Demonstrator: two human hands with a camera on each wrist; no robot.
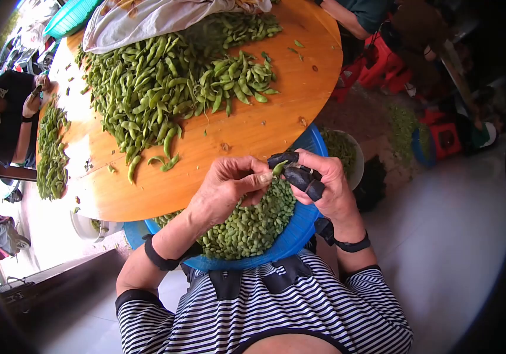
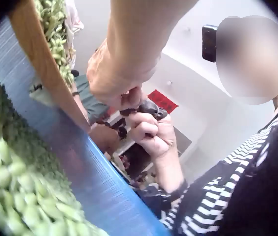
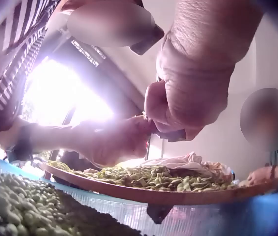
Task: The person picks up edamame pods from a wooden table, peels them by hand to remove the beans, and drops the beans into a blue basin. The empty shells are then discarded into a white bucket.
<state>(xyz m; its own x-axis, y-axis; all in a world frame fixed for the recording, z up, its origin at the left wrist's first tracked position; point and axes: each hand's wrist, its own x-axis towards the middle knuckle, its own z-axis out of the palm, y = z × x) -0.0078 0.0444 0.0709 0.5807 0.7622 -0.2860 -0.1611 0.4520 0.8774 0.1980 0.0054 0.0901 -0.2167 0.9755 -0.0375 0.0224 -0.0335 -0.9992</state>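
Observation:
A green soybean pod (image 1: 279, 169) is held between the two hands, over a blue basket (image 1: 306, 223) of shelled green soybeans (image 1: 253, 230). My left hand (image 1: 224, 187) pinches the pod's near end between thumb and finger. Black wraps (image 1: 303, 179) cover the thumb and a finger of my right hand (image 1: 336, 187), which grips the pod's other side. From the left wrist view, the right hand (image 2: 151, 135) shows with its fingers curled. In the right wrist view the back of the right hand (image 3: 198, 93) hides the pod.
A round wooden table (image 1: 247, 133) borders the basket, bearing a heap of unshelled pods (image 1: 146, 88) and a pale cloth (image 1: 146, 26). Another person (image 1: 11, 118) handles pods at the left. A bowl (image 1: 356, 159) stands right, with red stools (image 1: 377, 65) beyond.

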